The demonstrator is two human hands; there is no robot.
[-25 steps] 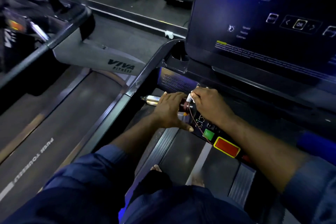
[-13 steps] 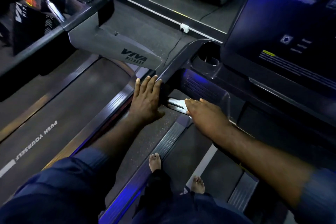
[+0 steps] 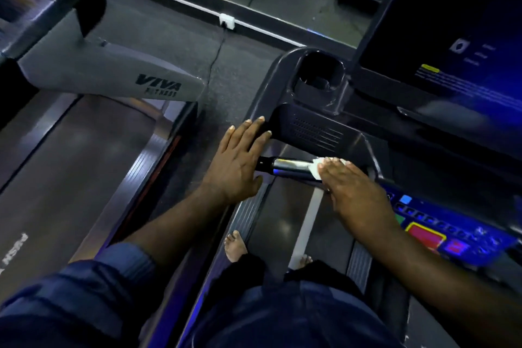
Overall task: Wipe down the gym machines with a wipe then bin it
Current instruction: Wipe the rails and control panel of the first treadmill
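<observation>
Moved: right hand and wipe have slid right along the chrome grip;
Wipe: pressed onto the grip under straight right-hand fingers;
Rail: left hand flat on side rail, fingers straight

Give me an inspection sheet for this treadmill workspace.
Surface: dark belt, bare feet standing on it.
Job's things: white wipe on the silver bar.
Clutter: nothing seen.
Grippers: left hand lies flat on the rail; right hand presses the wipe with straight fingers.
Cables: one cable runs across the floor from a white box.
Surroundings: lit console, cup holder, second treadmill.
</observation>
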